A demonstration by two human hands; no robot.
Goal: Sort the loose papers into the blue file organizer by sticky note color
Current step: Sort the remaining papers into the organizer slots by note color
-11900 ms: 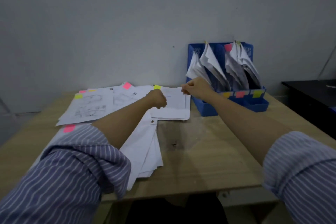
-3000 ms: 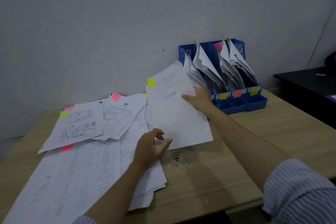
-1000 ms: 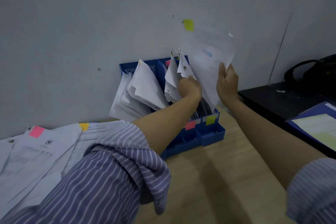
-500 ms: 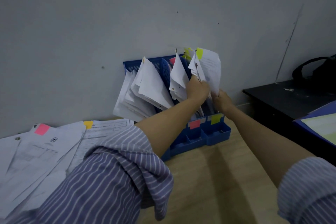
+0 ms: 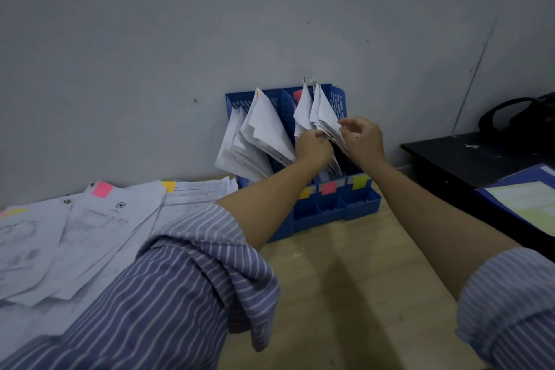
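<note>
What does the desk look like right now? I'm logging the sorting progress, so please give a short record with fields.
organizer: blue file organizer against the wall, papers standing in its slots
slot labels: yellow, pink and green sticky notes on its front
left hand: at the papers in the right slots
right hand: fingers curled at the rightmost paper bundle
unsorted: loose papers spread on the table, one with a pink note
</note>
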